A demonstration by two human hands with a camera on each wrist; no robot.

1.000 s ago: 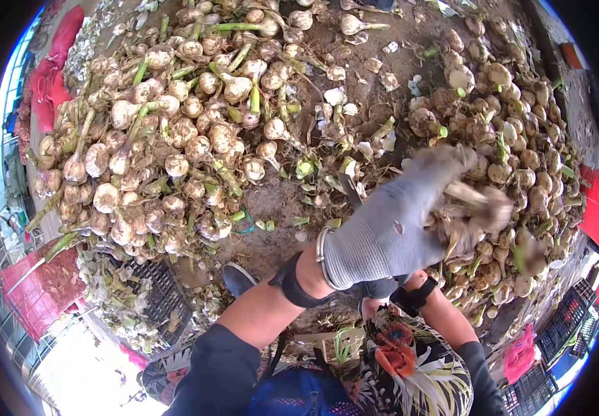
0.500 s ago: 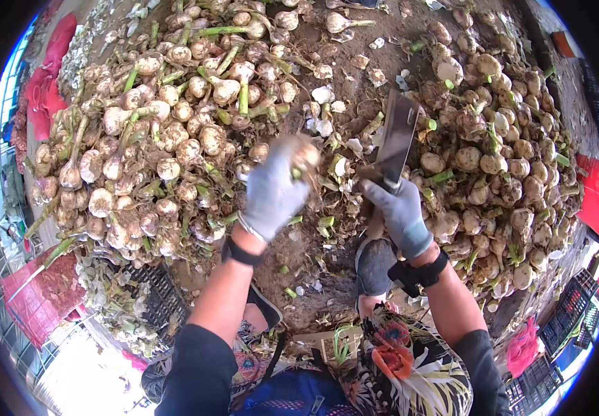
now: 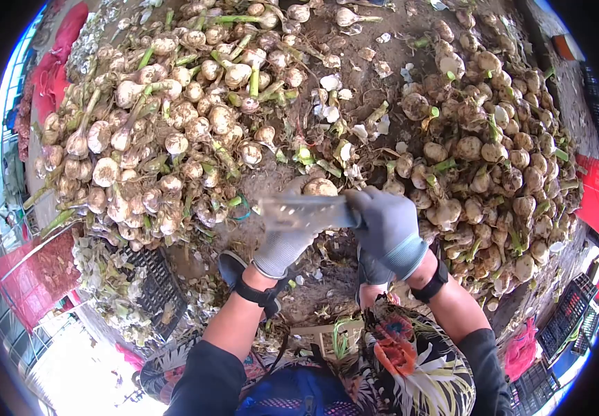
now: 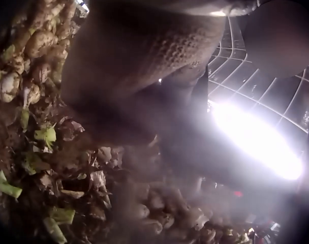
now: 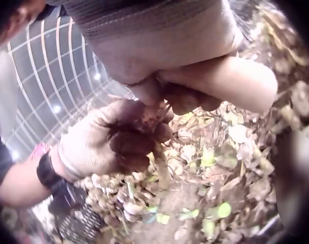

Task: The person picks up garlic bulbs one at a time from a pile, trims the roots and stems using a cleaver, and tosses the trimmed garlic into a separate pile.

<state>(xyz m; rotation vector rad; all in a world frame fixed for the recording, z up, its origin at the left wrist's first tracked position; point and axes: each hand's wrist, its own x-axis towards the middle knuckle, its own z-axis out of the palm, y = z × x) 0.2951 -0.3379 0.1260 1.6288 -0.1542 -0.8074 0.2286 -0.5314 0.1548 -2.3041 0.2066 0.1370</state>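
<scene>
Bare brown soil (image 3: pixel 264 186) strewn with peelings forms the ground, a garlic heap (image 3: pixel 167 132) at left of the frame, another heap (image 3: pixel 500 159) at right. Black crates (image 3: pixel 568 312) stand lower right; red mesh (image 3: pixel 32 281) lies lower left. No writing is readable. At centre, the gloved left hand (image 3: pixel 282 243) curls round a garlic bulb (image 3: pixel 321 187); the gloved right hand (image 3: pixel 388 225) grips a blurred knife (image 3: pixel 306 211) across it.
</scene>
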